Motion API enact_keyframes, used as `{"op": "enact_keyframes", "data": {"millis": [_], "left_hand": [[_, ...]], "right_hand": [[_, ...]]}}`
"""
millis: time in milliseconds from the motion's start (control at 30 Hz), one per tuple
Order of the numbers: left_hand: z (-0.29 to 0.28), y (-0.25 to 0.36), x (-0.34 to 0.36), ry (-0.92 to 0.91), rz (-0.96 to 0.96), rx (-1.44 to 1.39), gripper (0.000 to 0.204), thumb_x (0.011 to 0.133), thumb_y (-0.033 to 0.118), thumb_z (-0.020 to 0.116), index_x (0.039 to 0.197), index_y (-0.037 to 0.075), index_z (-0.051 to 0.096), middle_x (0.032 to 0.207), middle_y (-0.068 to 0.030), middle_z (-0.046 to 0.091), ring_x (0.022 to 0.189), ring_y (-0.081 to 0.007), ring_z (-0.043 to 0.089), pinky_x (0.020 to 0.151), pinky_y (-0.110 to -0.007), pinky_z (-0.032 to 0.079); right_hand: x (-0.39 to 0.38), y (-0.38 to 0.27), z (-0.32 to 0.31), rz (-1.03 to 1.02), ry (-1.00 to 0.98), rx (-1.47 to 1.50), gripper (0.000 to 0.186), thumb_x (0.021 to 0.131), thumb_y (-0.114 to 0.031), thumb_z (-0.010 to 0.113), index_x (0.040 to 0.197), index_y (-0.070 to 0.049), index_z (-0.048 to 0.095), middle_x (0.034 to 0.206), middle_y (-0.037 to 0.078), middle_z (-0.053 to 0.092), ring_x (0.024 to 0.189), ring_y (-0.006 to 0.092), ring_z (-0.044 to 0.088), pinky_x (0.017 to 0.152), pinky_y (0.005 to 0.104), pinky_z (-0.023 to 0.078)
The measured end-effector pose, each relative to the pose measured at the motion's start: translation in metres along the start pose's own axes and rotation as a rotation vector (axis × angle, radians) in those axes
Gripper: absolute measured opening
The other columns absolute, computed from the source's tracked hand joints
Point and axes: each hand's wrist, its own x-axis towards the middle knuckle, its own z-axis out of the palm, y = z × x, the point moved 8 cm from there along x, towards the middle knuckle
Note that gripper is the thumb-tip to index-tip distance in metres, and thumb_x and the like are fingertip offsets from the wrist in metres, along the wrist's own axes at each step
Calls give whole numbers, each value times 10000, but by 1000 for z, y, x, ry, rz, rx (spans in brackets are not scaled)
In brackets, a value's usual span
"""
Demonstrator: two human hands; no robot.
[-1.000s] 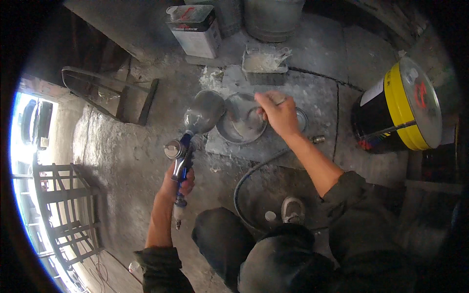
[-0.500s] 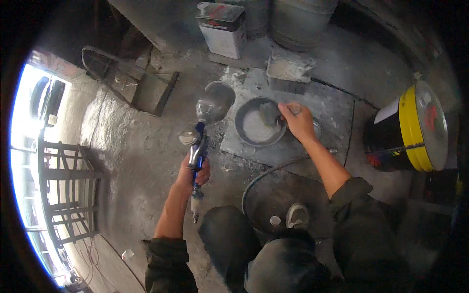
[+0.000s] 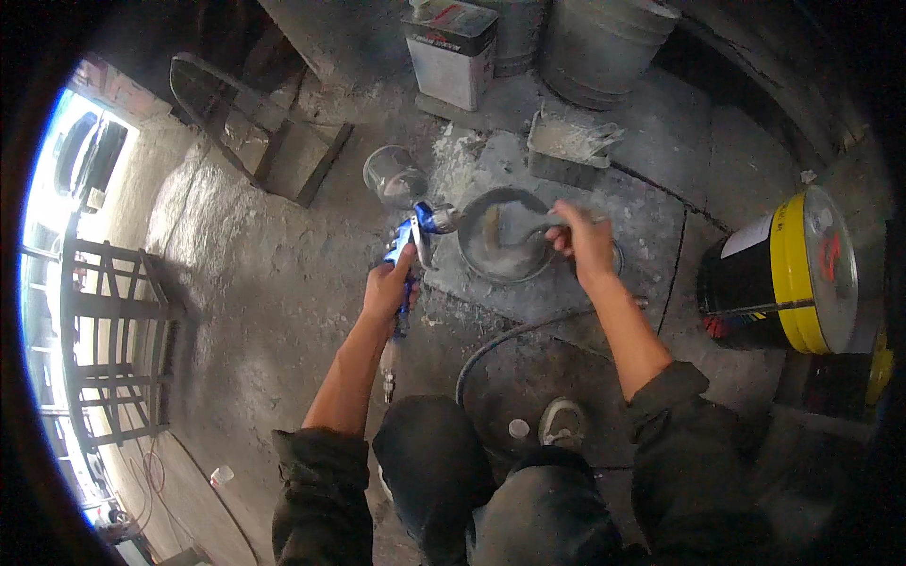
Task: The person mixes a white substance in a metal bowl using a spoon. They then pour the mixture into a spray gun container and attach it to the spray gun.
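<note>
My left hand (image 3: pixel 385 291) is closed round the grip of a blue spray gun (image 3: pixel 408 241). The gun's clear cup (image 3: pixel 393 177) sits at its far end, and its silver nozzle points right, at the rim of a round grey pan (image 3: pixel 469 247). Whitish liquid lies in the pan. My right hand (image 3: pixel 583 247) grips a wide, flat paintbrush (image 3: pixel 525 224) by the handle, above the pan's right side. The brush's pale bristles face left, over the liquid; whether they touch it I cannot tell.
Beyond the pan are a crusted rectangular tub (image 3: pixel 566 156), a rectangular can (image 3: pixel 451 66) and a large drum (image 3: pixel 604 52). A black and yellow bucket (image 3: pixel 791 269) stands at right. A hose (image 3: pixel 491 341) curves near my shoe (image 3: pixel 563 422). A metal frame (image 3: pixel 283 156) lies far left.
My left hand has turned the spray gun, so its nozzle now faces right toward the pan and its cup leans left. The paintbrush has swung flatter, its bristles now facing left.
</note>
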Motion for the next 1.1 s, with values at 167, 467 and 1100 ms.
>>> {"op": "enact_keyframes", "data": {"millis": [167, 467, 1100], "left_hand": [[27, 12, -9, -32, 51, 112, 455, 890, 453, 699, 793, 16, 619, 638, -72, 640, 537, -120, 585, 479, -275, 454], [49, 9, -4, -277, 96, -267, 268, 897, 127, 693, 1101, 32, 547, 849, -27, 609, 629, -134, 569, 557, -277, 445], [87, 35, -18, -326, 1, -302, 249, 975, 286, 621, 965, 38, 600, 803, -6, 558, 536, -83, 409, 486, -259, 334]], "right_hand": [[4, -8, -2, 55, 101, 170, 229, 837, -250, 706, 816, -31, 645, 628, 121, 653, 437, 144, 548, 403, 273, 374], [-3, -1, 4, -546, 77, -772, 314, 843, -387, 728, 893, -78, 699, 755, 154, 686, 729, 321, 678, 665, 421, 500], [-71, -35, 45, -573, -163, -184, 175, 927, -163, 657, 984, 0, 686, 800, 33, 687, 650, 80, 601, 565, 222, 450]]}}
